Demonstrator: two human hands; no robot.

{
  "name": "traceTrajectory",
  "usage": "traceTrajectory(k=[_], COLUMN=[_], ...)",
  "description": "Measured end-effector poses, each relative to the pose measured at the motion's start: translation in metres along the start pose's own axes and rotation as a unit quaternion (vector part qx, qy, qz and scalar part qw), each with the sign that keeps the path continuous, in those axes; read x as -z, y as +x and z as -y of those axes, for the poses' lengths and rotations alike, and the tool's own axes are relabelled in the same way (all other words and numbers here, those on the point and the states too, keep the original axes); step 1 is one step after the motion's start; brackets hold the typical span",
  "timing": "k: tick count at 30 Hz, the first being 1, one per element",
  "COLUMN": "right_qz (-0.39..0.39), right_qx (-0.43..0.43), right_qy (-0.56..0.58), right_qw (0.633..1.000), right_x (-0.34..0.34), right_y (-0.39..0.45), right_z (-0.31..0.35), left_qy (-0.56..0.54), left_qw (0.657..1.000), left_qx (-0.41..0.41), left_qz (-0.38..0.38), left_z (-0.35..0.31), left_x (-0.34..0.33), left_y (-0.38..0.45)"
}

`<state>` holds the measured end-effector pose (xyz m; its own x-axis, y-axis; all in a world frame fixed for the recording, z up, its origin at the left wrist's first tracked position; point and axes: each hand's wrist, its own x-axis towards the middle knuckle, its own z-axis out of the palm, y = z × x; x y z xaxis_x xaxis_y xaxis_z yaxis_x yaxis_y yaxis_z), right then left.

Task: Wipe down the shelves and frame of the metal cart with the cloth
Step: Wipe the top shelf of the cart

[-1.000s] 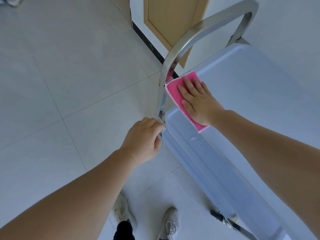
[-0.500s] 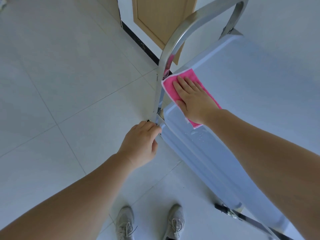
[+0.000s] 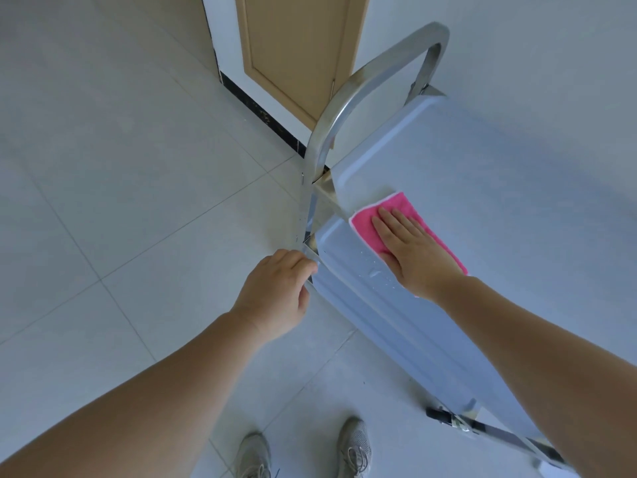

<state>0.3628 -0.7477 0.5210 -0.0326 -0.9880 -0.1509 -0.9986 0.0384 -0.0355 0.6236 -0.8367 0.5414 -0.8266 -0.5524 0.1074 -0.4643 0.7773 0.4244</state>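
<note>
Cart: metal trolley standing on pale floor tiles, its long axis running away from the person toward the upper right, near a wooden door.
Top shelf: pale grey-blue surface, the broadest thing in sight; most of its length stretches beyond the cloth toward the far end.
Frame handle: curved steel bar arching over the cart's far-left end, untouched by the cloth for now.
Right hand: flat, fingers straight and together, pressing the cloth down onto the shelf rather than clutching it.
Left hand: fingers curled over the near-left corner of the frame, apparently bracing the cart.
Cloth: pink, lying flat at the shelf's near-left edge, just right of the frame upright.
Droplets: water beads on the shelf's side lip, just below the right hand.
Coming move: likely a stroke along the shelf's length, away from the left hand; the right hand is nearer that unwiped stretch.
</note>
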Motion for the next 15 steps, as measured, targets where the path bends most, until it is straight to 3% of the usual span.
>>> traceTrajectory(k=[10,15], right_qz=[0.027,0.005], right_qx=[-0.032,0.018], right_qy=[-0.005,-0.077], right_qw=[0.999,0.997], right_x=[-0.004,-0.009], right_y=[-0.048,-0.035], right_z=[-0.004,-0.003], left_qy=[0.005,0.017], left_qw=[0.998,0.999], left_qx=[-0.056,-0.042], left_qz=[0.013,0.013], left_z=[-0.038,-0.025], left_x=[0.019,0.006], left_y=[0.026,0.017])
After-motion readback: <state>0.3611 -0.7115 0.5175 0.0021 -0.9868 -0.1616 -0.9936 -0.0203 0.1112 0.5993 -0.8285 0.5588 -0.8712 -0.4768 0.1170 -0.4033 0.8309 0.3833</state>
